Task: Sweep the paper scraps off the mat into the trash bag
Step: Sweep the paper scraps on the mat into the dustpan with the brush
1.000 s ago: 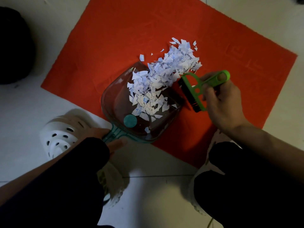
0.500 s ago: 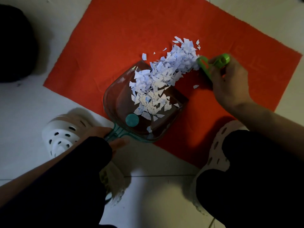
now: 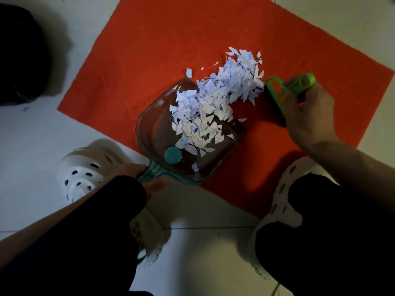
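Observation:
A red mat (image 3: pixel 162 50) lies on the pale tiled floor. A heap of white paper scraps (image 3: pixel 215 99) runs from the mat into a clear dustpan (image 3: pixel 149 133) with a teal handle and a teal round spot. My left hand (image 3: pixel 136 174), mostly hidden by a dark knee, grips the dustpan handle at the mat's near edge. My right hand (image 3: pixel 310 112) holds a green hand brush (image 3: pixel 284 90), its dark bristles against the right side of the scrap heap.
A black trash bag (image 3: pixel 21 54) sits on the floor at the far left, off the mat. Two white perforated clogs, one (image 3: pixel 83 174) left and one (image 3: pixel 284 201) right, stand near the mat's front edge. My dark-clothed knees fill the bottom of the view.
My right hand carried the brush up to the heap's far right end, then came back down beside it. More scraps now lie inside the dustpan. The left hand and dustpan stayed put.

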`<state>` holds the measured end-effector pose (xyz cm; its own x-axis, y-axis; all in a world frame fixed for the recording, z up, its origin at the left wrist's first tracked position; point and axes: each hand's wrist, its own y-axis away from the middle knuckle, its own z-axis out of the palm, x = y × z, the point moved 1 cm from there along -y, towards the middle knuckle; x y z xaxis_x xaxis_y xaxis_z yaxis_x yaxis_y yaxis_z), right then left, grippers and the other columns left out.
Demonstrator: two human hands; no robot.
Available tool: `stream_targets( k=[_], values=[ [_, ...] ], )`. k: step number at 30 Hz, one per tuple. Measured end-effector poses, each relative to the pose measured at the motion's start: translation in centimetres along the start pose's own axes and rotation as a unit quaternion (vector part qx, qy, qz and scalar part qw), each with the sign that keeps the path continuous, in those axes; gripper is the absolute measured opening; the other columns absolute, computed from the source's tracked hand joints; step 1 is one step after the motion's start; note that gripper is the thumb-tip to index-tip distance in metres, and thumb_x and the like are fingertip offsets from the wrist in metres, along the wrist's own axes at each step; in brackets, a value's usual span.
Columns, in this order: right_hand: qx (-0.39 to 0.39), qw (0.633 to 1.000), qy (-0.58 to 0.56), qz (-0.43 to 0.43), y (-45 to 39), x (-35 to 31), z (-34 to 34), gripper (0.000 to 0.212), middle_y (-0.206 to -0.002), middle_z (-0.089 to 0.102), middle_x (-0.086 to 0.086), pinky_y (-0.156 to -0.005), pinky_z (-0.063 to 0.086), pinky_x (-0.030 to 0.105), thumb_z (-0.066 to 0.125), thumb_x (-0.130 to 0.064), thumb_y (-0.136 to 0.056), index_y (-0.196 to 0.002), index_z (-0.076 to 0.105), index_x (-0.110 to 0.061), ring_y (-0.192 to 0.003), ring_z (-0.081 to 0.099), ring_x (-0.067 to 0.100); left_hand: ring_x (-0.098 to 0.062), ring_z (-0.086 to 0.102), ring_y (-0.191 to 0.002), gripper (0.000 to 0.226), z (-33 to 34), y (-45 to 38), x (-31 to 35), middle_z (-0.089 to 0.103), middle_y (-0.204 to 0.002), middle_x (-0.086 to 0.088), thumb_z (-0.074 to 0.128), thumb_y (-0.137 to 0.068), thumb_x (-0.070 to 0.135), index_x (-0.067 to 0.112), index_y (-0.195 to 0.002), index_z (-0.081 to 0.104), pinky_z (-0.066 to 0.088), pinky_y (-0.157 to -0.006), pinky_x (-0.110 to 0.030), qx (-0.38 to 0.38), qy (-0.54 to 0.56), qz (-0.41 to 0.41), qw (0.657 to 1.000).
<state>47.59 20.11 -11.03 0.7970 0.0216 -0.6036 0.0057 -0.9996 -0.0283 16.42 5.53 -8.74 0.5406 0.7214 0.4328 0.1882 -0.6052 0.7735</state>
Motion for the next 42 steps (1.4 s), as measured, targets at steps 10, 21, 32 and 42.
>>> stream_targets(
  k=[10,21,32,42],
  values=[
    [-0.071,0.99,-0.113,-0.05,2.3,-3.5,1.0,0.032,-0.08,0.058,-0.007,-0.062,0.043,0.021,0.042,-0.027,-0.089,-0.105,0.063,-0.011,-0.069,0.057,0.017,-0.003,0.036,-0.021,0.045,0.0,0.2,0.4,0.045,-0.029,0.003,0.075,-0.084,0.032,0.015,-0.051,0.051,0.037,-0.038,-0.022,0.0,-0.013,0.0,1.0],
    [0.023,0.999,-0.001,0.022,-2.6,0.1,1.0,0.029,-0.11,0.064,0.01,-0.081,0.049,0.046,0.042,-0.029,-0.096,-0.113,0.059,-0.011,-0.092,0.06,0.025,-0.004,0.035,-0.02,0.042,0.0,0.1,0.2,0.045,-0.03,0.001,0.075,-0.084,0.032,0.011,-0.056,0.053,0.03,-0.029,-0.017,-0.009,0.004,-0.004,1.0],
    [0.0,0.995,-0.09,-0.033,-0.2,-2.5,0.2,0.028,-0.082,0.062,0.002,-0.061,0.047,0.034,0.041,-0.022,-0.09,-0.102,0.063,-0.011,-0.069,0.06,0.024,-0.004,0.034,-0.019,0.041,0.0,0.2,0.3,0.044,-0.03,0.001,0.076,-0.083,0.029,0.009,-0.056,0.052,0.027,-0.027,-0.015,-0.008,0.03,-0.015,0.999],
    [-0.053,0.998,-0.027,-0.02,-0.9,-2.7,1.2,0.052,-0.1,0.062,0.006,-0.072,0.043,0.035,0.035,-0.05,-0.088,-0.108,0.061,-0.01,-0.085,0.056,0.019,-0.005,0.037,-0.02,0.041,-0.2,0.3,0.5,0.046,-0.03,0.0,0.075,-0.083,0.032,0.01,-0.057,0.053,0.03,-0.027,-0.017,-0.013,0.023,-0.021,0.999]
  ],
)
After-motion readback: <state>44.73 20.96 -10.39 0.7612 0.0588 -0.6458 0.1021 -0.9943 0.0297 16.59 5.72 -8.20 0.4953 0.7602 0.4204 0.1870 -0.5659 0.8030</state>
